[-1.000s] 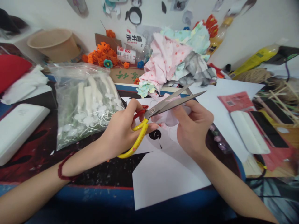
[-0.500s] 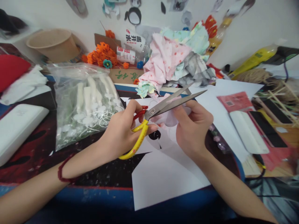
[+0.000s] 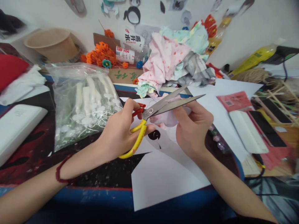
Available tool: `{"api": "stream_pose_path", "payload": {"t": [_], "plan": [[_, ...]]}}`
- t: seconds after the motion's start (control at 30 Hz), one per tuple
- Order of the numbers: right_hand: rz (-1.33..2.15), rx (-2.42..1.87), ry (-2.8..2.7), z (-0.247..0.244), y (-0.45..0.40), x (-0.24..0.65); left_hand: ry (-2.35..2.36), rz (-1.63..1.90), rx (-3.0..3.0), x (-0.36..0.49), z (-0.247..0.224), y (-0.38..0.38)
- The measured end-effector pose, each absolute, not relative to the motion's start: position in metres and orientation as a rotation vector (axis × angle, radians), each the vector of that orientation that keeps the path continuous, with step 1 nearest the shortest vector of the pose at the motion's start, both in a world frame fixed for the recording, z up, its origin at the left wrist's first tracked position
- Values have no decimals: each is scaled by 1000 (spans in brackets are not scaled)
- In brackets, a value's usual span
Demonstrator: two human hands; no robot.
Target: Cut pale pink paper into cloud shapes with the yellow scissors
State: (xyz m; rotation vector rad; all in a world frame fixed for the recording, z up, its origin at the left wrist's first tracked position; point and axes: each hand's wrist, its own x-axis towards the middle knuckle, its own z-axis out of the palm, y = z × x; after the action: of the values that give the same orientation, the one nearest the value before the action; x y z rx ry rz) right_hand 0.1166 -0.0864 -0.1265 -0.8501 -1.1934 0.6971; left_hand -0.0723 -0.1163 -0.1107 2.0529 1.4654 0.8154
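- Fingers [image 3: 130, 107] of the left hand [image 3: 115, 132] are wrapped around the handles of a pair of scissors [image 3: 151, 111], one handle yellow and the other red
- The scissors are held above the desk [image 3: 112, 172], their blades parted in a narrow V and the tips pointing up and to the right
- Fingers of the right hand [image 3: 193, 129] are pinched together on a pale pink piece of fabric [image 3: 164, 119], the thumb just under the lower blade
- The pink fabric piece is between the two hands, partly behind the scissors, with some of it showing in the gap between the blades; whether the edges touch it I cannot tell
- A dark red bracelet [image 3: 59, 171] circles the left wrist
- Below the hands lie white paper sheets [image 3: 161, 183], and a black round shape [image 3: 154, 134] shows just under the scissors
- Left of the left hand lies a clear zip bag [image 3: 70, 81] with cream-coloured lengths, white cords and small white discs inside; further left is a white oblong case [image 3: 23, 127]
- Behind the hands is a crumpled heap of cloth: pink with red dots [image 3: 163, 56], pale green [image 3: 196, 37] and grey [image 3: 195, 68]
- To the left of that heap are orange flowers [image 3: 100, 54] and a white and red paper cup [image 3: 125, 55] on its side
- Just right of the right hand are purple and pink beads [image 3: 217, 140], with another white sheet [image 3: 207, 90] beyond them
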Motion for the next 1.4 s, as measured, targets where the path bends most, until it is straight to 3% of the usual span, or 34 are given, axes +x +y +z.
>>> {"api": "stream_pose_path", "payload": {"t": [1.4], "plan": [[750,-799,-1122,-124,-90,117,1555,798,1999,-67,-98,-117]]}}
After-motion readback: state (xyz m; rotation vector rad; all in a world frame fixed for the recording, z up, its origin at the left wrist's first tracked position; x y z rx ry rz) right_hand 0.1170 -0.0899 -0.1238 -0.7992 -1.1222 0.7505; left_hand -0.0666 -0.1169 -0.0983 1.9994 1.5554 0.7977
